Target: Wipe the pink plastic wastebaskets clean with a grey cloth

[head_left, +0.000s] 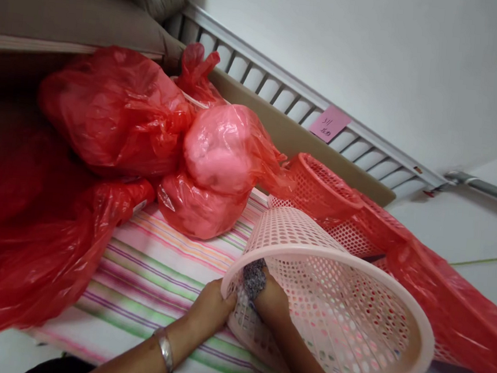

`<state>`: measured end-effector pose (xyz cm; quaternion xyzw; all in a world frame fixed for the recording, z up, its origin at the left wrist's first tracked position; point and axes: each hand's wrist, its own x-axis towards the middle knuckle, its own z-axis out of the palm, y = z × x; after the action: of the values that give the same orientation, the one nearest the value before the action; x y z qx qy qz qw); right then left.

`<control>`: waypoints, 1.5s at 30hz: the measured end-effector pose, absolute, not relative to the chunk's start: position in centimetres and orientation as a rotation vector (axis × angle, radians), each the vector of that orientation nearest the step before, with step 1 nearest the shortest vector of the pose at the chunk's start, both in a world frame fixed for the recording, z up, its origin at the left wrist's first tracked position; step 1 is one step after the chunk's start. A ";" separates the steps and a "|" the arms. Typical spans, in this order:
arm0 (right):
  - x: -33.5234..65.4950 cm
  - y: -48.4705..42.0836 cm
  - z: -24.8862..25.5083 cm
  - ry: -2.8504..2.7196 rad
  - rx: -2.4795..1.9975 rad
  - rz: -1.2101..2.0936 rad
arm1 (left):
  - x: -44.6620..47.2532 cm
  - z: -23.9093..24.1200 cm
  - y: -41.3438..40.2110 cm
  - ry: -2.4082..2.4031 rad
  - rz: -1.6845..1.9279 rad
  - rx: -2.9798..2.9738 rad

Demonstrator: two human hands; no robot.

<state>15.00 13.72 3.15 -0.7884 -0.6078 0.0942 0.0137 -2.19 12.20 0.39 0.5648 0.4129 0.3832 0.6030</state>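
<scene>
Lying on its side on the striped cloth [149,271], the pale pink basket [333,310] has its open mouth turned toward the camera and its base pointing away. The near edge of its rim sits right between the two hands. The left hand [209,311], with a metal bracelet [165,350] on its wrist, is outside the basket, its fingers curled tight over the rim. The right hand [271,301] reaches in through the mouth, clenched around a grey scouring pad [254,279] that presses against the inner wall just under the rim. Only that hand and the pad show inside the basket.

Just behind it lie red baskets [318,184], also on their sides and partly wrapped in red plastic sheeting [439,296]. Knotted red bags [120,111] bulge to the left, and what is in them cannot be made out. A pink note [329,124] is stuck to the white railing [283,91] beyond.
</scene>
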 end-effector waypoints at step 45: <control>17.4 19.7 1.7 -1.752 -2.546 0.128 | -2.1 0.3 12.1 0.947 0.857 1.286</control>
<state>17.44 19.71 1.67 -0.8230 -0.5661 0.0413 0.0242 -2.11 12.14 0.28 0.5586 0.4112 0.3722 0.6168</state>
